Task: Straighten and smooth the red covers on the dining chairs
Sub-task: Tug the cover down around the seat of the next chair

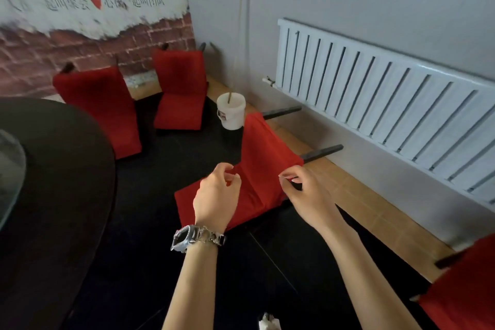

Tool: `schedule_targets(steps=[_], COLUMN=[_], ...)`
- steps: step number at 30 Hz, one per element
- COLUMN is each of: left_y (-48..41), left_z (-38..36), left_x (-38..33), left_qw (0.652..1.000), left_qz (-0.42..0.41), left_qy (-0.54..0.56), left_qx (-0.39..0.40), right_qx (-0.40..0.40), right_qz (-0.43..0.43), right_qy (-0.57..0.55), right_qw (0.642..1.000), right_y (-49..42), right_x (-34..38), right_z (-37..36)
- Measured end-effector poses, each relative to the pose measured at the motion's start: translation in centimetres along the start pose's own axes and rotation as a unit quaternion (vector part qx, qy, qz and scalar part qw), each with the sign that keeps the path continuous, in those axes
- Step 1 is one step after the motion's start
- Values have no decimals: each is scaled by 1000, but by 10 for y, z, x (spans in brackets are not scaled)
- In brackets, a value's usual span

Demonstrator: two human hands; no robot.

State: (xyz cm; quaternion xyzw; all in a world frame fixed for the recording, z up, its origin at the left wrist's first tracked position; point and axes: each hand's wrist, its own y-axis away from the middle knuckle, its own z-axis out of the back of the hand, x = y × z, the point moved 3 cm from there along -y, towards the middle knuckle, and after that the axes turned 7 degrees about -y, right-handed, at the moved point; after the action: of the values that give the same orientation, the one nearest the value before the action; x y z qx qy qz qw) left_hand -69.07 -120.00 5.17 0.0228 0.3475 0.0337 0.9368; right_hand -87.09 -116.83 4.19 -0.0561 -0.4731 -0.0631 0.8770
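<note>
While both hands are working at the nearest dining chair, the left hand is curling its fingers onto a fold of the red cover where the seat is meeting the backrest, and appears to be pinching the cloth between thumb and fingertips. The right hand is pinching the cover's right-hand edge between thumb and forefinger, with its other fingers bent in behind. The cover is lying over the seat and backrest of this chair, in the middle of the view, and is creasing along the bend. Two dark posts of the chair frame are sticking out past the cover's far edge toward the white radiator. A silver wristwatch is sitting on the left wrist. A white bucket is standing on the floor just beyond the chair. A second covered chair and a third covered chair are standing near the dark round table at the left, and part of a fourth covered chair is showing at the lower right edge.
</note>
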Motion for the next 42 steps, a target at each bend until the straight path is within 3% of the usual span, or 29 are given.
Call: schedule_targets(steps=[15, 23, 35, 38, 42], left_y=[-118, -184, -316, -340, -365], left_z=[-5, 25, 76, 70, 55], left_x=[-17, 32, 133, 159, 182], left_qw=[998, 996, 996, 994, 991], left_qz=[53, 80, 78, 88, 100], left_qy=[-17, -12, 11, 27, 45], left_qx=[-28, -26, 44, 62, 79], right_qx=[55, 66, -17, -32, -17], right_qz=[9, -7, -107, -104, -51], right_qy=[-12, -12, -80, -51, 70], right_qw=[998, 998, 991, 993, 996], right_y=[-137, -190, -257, -266, -279], right_x=[3, 24, 53, 51, 47], right_z=[-25, -82, -207, -236, -266])
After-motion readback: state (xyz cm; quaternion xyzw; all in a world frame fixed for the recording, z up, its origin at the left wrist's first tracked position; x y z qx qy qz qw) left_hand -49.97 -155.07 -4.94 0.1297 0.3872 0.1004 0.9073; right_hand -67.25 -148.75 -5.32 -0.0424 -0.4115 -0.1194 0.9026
